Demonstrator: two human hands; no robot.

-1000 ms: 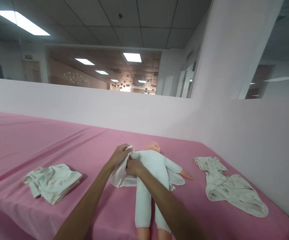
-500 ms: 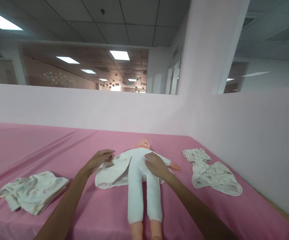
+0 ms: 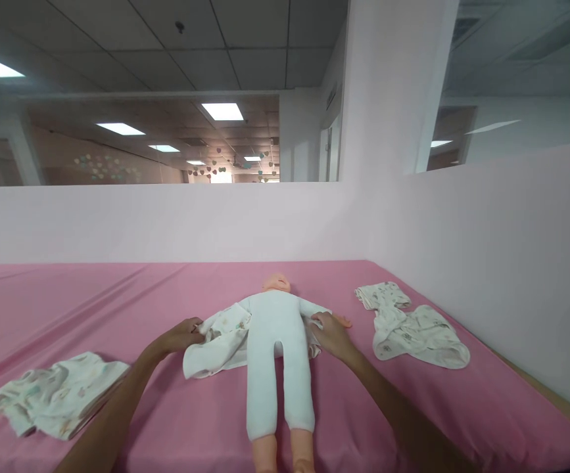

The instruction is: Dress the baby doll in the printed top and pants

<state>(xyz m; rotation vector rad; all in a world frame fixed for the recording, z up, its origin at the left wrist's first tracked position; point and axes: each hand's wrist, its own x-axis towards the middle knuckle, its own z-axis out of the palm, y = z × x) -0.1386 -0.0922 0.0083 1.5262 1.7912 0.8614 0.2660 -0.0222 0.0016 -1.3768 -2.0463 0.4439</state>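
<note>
A baby doll (image 3: 275, 328) with a white cloth body lies on its back, its feet toward me. A white printed baby shirt (image 3: 220, 351) is spread under the doll, with its left part covering the doll's arm on that side. At the end of the shirt's left sleeve, my left hand (image 3: 185, 335) is closed on the fabric. My right hand (image 3: 332, 335) pinches the shirt's edge beside the doll's torso, just below the bare doll hand (image 3: 344, 320). The fabric between the right fingers is partly hidden.
A folded printed baby garment (image 3: 62, 394) lies at the near left on the pink sheet (image 3: 181, 433). More printed baby clothes (image 3: 413, 332) lie at the right. White walls (image 3: 166, 223) with windows border the far and right sides.
My left hand has come down and closed on the shirt's sleeve. My right hand has moved off the doll's belly to the right and taken the shirt's edge. The view has shifted slightly.
</note>
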